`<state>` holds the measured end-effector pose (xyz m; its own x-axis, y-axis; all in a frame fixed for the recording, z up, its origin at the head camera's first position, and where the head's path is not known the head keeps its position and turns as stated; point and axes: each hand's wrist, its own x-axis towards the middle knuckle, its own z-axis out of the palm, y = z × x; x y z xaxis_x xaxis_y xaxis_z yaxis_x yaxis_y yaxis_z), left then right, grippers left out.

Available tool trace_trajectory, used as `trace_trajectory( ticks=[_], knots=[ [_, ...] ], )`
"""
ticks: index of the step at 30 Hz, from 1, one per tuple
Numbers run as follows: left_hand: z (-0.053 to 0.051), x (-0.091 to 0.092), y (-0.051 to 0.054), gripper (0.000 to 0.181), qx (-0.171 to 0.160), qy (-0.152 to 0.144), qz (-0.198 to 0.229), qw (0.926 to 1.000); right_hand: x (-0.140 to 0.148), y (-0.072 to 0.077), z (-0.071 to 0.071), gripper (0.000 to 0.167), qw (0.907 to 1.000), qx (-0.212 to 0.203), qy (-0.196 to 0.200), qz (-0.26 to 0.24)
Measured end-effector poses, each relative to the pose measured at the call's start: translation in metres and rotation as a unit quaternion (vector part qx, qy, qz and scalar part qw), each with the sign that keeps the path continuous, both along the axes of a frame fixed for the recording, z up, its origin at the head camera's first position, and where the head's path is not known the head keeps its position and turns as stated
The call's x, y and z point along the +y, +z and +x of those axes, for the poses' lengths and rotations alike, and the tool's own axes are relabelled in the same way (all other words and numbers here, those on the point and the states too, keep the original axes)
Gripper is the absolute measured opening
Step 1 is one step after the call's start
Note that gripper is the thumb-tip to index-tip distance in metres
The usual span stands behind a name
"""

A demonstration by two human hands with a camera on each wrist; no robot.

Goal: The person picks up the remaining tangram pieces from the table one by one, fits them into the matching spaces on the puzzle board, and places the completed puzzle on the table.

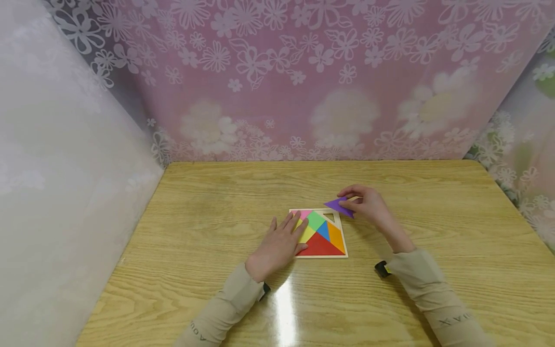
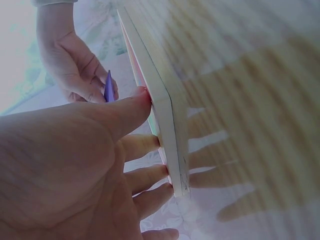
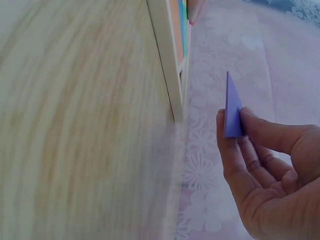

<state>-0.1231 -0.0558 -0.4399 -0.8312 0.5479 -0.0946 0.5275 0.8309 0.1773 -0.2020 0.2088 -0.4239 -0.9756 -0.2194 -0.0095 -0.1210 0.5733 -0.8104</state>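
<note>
A tangram tray (image 1: 321, 256) with a pale wooden rim lies flat on the table. My left hand (image 1: 277, 246) rests on its left part with fingers spread, covering some pieces. Around the fingers show a red triangle (image 1: 323, 246), a yellow piece (image 1: 309, 234), a green piece (image 1: 316, 220), a blue triangle (image 1: 323, 231), an orange piece (image 1: 335, 236) and a pink piece (image 1: 305, 213). Just off the tray's far right corner, my right hand (image 1: 368, 205) pinches a purple triangle (image 3: 232, 117) between thumb and fingers, raised above the table. A bare triangular recess shows in that corner.
The wood-grain table (image 1: 195, 217) extends around the tray. Behind it hangs a pink floral cloth (image 1: 277, 86), with a pale surface (image 1: 78, 183) at the left and more floral cloth (image 1: 524, 154) at the right. Black wrist devices (image 1: 382, 269) sit at both cuffs.
</note>
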Motion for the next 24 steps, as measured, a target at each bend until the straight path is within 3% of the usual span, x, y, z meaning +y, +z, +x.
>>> trace_trajectory(
  ticks=[19, 24],
  knots=[
    [-0.001, 0.001, 0.0, 0.062, 0.015, -0.003, -0.028, 0.9995, -0.021, -0.008, -0.006, 0.023, 0.9982, -0.047, 0.007, -0.036],
    [-0.001, 0.001, 0.0, 0.062, 0.013, -0.003, -0.032, 0.9994, -0.019, -0.008, -0.006, 0.024, 0.9984, -0.051, 0.022, -0.008]
  ],
)
